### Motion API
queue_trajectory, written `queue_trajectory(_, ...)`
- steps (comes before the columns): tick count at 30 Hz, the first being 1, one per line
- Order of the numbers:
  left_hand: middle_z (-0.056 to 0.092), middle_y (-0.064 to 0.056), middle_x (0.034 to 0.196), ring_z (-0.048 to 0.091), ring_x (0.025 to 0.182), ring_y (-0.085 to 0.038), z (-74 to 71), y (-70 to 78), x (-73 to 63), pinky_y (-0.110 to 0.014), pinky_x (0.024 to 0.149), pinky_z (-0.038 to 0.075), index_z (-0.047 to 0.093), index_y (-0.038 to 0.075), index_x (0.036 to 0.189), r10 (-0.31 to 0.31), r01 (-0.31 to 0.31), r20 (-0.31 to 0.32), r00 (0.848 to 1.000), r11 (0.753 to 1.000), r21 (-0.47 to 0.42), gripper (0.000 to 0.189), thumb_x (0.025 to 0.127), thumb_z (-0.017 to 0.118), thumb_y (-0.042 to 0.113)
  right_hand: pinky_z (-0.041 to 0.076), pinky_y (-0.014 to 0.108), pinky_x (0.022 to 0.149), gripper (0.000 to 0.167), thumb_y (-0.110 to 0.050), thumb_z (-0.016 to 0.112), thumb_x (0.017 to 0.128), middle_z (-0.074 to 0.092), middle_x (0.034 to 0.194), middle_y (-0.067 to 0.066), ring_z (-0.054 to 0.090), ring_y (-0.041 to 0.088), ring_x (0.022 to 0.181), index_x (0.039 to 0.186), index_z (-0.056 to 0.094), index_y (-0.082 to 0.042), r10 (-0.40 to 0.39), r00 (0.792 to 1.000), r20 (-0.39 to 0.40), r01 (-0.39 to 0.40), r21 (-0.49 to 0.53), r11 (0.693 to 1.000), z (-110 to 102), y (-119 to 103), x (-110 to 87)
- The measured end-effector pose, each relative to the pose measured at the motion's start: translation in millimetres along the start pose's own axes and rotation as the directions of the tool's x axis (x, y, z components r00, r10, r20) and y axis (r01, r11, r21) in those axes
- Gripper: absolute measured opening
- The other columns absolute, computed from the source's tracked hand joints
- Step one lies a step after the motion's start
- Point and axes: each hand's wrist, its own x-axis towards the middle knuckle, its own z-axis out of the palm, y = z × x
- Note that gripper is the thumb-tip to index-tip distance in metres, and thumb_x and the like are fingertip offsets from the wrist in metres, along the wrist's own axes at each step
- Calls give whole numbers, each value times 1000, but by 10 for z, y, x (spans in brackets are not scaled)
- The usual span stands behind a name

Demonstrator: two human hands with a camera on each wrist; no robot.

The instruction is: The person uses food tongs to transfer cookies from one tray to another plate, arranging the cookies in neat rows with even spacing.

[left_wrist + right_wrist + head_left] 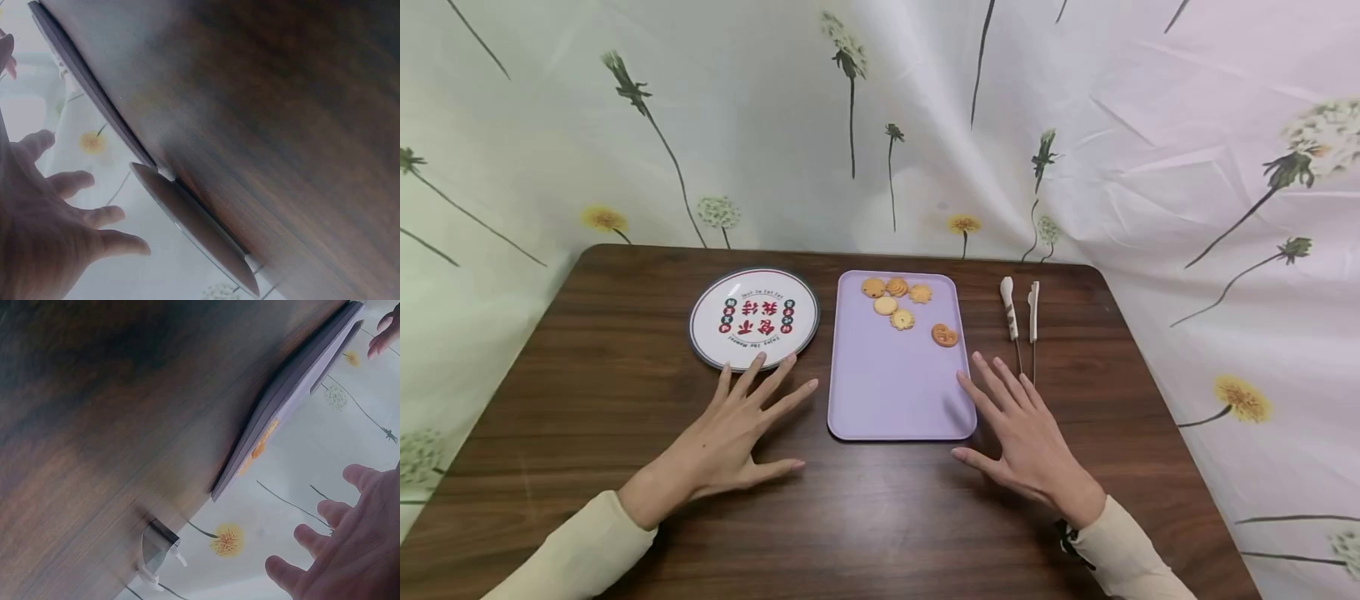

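My left hand (730,442) is spread with straight fingers, its fingertips overlapping the near rim of a white oval plate (707,308) with red and dark lettering. Fingers of my right hand (1026,442) are likewise spread, at the lower right edge of a lilac tray (895,383). Neither hand holds anything; both wrist views show them raised above the tabletop. Several cookies lie toward the tray's far end, among them a plain round cookie (885,306) and a pretzel-shaped cookie (944,336). Right of the tray lie tongs (1010,308) with white tips and thin metal arms, partly behind my right fingers.
Everything lies on a dark wood-grain table (880,517) with rounded far corners. A white cloth (760,133) printed with dandelions hangs behind the table and along its sides. The plate stands close to the tray's left side.
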Motion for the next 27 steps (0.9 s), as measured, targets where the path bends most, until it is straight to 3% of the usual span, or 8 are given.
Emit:
queue_trajectory(5, 21, -11, 175, 27, 153, -56, -24, -17, 5, -86, 110, 27, 26, 38, 165, -63, 66, 32, 998, 992, -109, 96, 87, 72, 68, 31, 65, 122, 94, -73, 61, 90, 18, 177, 4, 22, 34, 162, 166, 27, -29, -6, 1000, -17, 6, 14, 1000, 17, 64, 30)
queue_trajectory(9, 25, -13, 173, 32, 154, -48, -72, -60, 23, -73, 119, 31, 26, 36, 166, -175, 172, 14, 984, 947, -270, 88, 94, 74, 50, 34, 64, 121, 85, -56, 67, 95, 20, 176, 7, 29, 41, 158, 165, 32, -21, 10, 999, -47, -5, 96, 995, 41, 220, 87)
queue_trajectory(12, 35, -17, 168, 37, 152, -43, -117, -123, 37, -66, 120, 34, 33, 25, 164, -267, 237, -39, 963, 905, -353, 81, 96, 74, 41, 34, 63, 121, 77, -45, 65, 100, 21, 176, 6, 31, 42, 157, 165, 32, -20, 76, 996, -44, -66, 202, 977, 49, 336, 131)
queue_trajectory(15, 43, -23, 161, 41, 147, -45, -160, -236, 79, -66, 118, 34, 41, 12, 160, -355, 288, -100, 929, 868, -403, 73, 98, 72, 35, 37, 64, 119, 75, -43, 64, 102, 23, 175, 8, 31, 40, 157, 165, 32, -18, 180, 983, -42, -161, 286, 945, 42, 442, 164)
queue_trajectory(18, 50, -28, 153, 46, 139, -47, -203, -364, 104, -65, 114, 36, 48, 3, 152, -452, 349, -160, 877, 830, -435, 65, 98, 72, 29, 40, 66, 114, 75, -43, 67, 101, 31, 172, 13, 35, 40, 154, 162, 37, -13, 286, 956, -72, -250, 312, 916, 35, 542, 208)
queue_trajectory(21, 48, -33, 150, 46, 132, -52, -234, -463, 86, -66, 104, 38, 49, -1, 150, -538, 433, -148, 830, 788, -437, 63, 98, 70, 29, 46, 66, 106, 69, -39, 70, 99, 45, 162, 17, 47, 41, 145, 155, 46, -7, 399, 909, -122, -348, 308, 886, 45, 632, 229)
queue_trajectory(23, 44, -36, 151, 43, 132, -55, -252, -518, 83, -67, 102, 37, 45, -3, 152, -574, 481, -117, 810, 766, -427, 68, 99, 69, 32, 52, 65, 96, 65, -38, 70, 99, 54, 152, 20, 57, 42, 134, 152, 50, -6, 472, 870, -143, -419, 290, 860, 58, 695, 248)
queue_trajectory(27, 35, -41, 153, 37, 134, -61, -252, -626, 130, -71, 103, 35, 33, -7, 158, -613, 540, -71, 787, 740, -400, 81, 99, 67, 37, 54, 64, 80, 69, -48, 68, 98, 62, 136, 22, 64, 45, 115, 150, 51, -5, 585, 803, -116, -541, 272, 796, 59, 793, 296)
